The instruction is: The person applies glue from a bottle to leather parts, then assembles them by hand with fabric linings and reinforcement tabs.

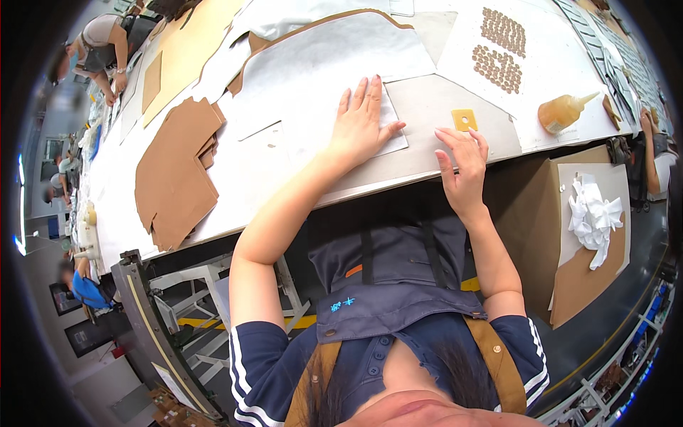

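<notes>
White sheet under flat left hand; right hand open-gripped near table edge.

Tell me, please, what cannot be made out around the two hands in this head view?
- Sheet under the left hand: the palm hides the part beneath.
- Right hand: whether its fingertips touch the yellow square piece is unclear.
- Brown dots: too small to identify.
- Table underside: hidden.

A translucent amber glue bottle with a pointed nozzle lies tilted on the white table, right of a small yellow square tag.
</notes>
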Demonstrator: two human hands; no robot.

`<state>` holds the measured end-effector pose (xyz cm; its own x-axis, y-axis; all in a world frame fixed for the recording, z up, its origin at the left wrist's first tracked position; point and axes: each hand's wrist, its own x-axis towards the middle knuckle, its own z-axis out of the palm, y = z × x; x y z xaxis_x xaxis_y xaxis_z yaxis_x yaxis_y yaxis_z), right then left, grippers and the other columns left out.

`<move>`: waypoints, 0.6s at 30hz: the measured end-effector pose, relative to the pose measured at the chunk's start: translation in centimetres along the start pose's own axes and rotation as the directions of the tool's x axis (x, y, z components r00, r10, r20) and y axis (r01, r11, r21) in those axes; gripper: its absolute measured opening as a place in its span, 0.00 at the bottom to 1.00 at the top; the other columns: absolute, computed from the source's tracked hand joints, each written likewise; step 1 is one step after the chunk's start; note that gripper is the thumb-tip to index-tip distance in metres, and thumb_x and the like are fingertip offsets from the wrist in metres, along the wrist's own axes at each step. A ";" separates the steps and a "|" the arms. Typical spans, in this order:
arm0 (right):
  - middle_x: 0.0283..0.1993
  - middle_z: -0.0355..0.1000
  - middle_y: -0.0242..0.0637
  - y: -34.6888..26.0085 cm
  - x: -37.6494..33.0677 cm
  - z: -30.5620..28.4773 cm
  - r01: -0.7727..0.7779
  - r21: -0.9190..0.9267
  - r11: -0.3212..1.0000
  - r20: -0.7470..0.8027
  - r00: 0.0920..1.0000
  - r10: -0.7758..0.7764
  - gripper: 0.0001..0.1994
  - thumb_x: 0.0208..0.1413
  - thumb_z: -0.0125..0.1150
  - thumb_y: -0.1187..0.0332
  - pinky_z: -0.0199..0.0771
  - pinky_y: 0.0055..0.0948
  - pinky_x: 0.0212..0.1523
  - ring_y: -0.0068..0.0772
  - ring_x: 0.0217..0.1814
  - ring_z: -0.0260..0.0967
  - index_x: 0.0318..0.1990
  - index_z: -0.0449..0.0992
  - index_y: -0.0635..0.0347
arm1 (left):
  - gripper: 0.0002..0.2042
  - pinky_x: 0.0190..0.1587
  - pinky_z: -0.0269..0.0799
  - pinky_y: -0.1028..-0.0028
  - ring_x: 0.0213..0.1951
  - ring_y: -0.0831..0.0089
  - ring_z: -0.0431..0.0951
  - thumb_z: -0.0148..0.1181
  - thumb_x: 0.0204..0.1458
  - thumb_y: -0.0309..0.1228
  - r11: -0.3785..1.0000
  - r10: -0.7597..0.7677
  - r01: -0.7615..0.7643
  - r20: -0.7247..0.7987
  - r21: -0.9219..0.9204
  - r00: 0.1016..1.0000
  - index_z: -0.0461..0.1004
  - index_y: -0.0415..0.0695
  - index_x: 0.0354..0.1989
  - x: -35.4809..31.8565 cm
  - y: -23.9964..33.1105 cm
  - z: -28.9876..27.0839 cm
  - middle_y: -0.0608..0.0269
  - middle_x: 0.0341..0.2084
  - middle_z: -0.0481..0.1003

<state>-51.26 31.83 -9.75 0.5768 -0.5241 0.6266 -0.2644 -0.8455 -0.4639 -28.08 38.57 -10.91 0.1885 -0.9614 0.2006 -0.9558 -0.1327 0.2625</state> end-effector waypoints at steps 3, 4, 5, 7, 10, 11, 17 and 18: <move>0.49 0.78 0.38 1.0 0.1 -0.1 -0.010 0.008 1.000 -0.012 1.000 0.010 0.12 0.62 0.61 0.65 0.55 0.44 0.67 0.38 0.52 0.74 0.49 0.78 0.60 | 0.46 0.75 0.37 0.54 0.76 0.54 0.45 0.50 0.61 0.59 1.000 0.007 -0.007 0.014 0.013 1.000 0.44 0.34 0.74 0.0 0.2 -0.1 0.41 0.72 0.53; 0.49 0.78 0.38 1.3 0.2 0.0 -0.017 0.012 1.000 -0.017 1.000 0.017 0.12 0.62 0.61 0.65 0.55 0.44 0.67 0.38 0.52 0.74 0.49 0.78 0.60 | 0.45 0.75 0.36 0.55 0.76 0.54 0.45 0.49 0.61 0.59 1.000 0.013 -0.014 0.019 0.027 1.000 0.44 0.34 0.75 0.1 0.2 -0.2 0.42 0.72 0.53; 0.48 0.78 0.38 1.5 0.2 0.0 -0.013 0.032 0.999 -0.020 1.000 0.014 0.12 0.61 0.62 0.66 0.55 0.44 0.67 0.38 0.51 0.74 0.49 0.79 0.60 | 0.45 0.75 0.36 0.55 0.76 0.54 0.45 0.49 0.61 0.59 0.999 0.018 -0.019 0.027 0.033 0.999 0.44 0.34 0.75 0.2 0.2 -0.1 0.42 0.72 0.53; 0.48 0.78 0.38 1.6 0.2 0.3 -0.017 0.056 0.998 -0.027 0.999 0.018 0.12 0.61 0.62 0.66 0.55 0.44 0.67 0.38 0.51 0.75 0.48 0.79 0.60 | 0.47 0.75 0.36 0.53 0.76 0.56 0.44 0.49 0.59 0.62 0.998 0.009 -0.012 0.041 0.054 0.999 0.46 0.35 0.74 0.3 0.2 -0.1 0.52 0.74 0.52; 0.48 0.78 0.36 1.6 0.2 0.6 -0.003 0.020 1.000 -0.027 1.000 0.004 0.12 0.60 0.63 0.66 0.55 0.44 0.67 0.37 0.51 0.75 0.48 0.79 0.59 | 0.45 0.75 0.38 0.54 0.75 0.54 0.46 0.50 0.61 0.58 0.998 0.031 -0.033 0.035 0.055 0.999 0.46 0.35 0.74 0.3 0.3 -0.3 0.44 0.72 0.54; 0.48 0.78 0.36 1.6 0.1 0.6 0.006 0.005 1.000 -0.027 1.000 -0.006 0.12 0.59 0.64 0.66 0.55 0.44 0.68 0.36 0.51 0.75 0.48 0.78 0.59 | 0.45 0.75 0.38 0.54 0.75 0.54 0.46 0.50 0.61 0.58 0.998 0.035 -0.037 0.042 0.057 0.999 0.46 0.35 0.74 0.4 0.4 -0.4 0.44 0.72 0.54; 0.48 0.78 0.33 1.7 -0.2 0.8 0.022 -0.059 0.998 -0.015 1.000 -0.023 0.13 0.58 0.65 0.63 0.55 0.42 0.68 0.34 0.51 0.75 0.48 0.78 0.57 | 0.46 0.75 0.38 0.53 0.75 0.53 0.46 0.50 0.60 0.60 0.986 0.040 -0.054 0.086 0.159 0.995 0.46 0.35 0.74 0.5 1.0 -0.9 0.48 0.73 0.54; 0.48 0.78 0.32 1.7 -0.3 0.8 0.023 -0.071 0.997 -0.014 1.000 -0.024 0.13 0.58 0.65 0.63 0.55 0.42 0.68 0.34 0.51 0.74 0.48 0.78 0.57 | 0.46 0.75 0.37 0.54 0.76 0.52 0.45 0.50 0.60 0.61 0.987 0.035 -0.048 0.089 0.154 0.995 0.46 0.34 0.74 0.6 1.2 -0.9 0.47 0.73 0.53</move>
<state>-51.23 30.59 -11.27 0.5723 -0.5047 0.6463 -0.3051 -0.8626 -0.4035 -28.96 38.02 -9.63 0.1343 -0.9831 0.1247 -0.9871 -0.1216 0.1044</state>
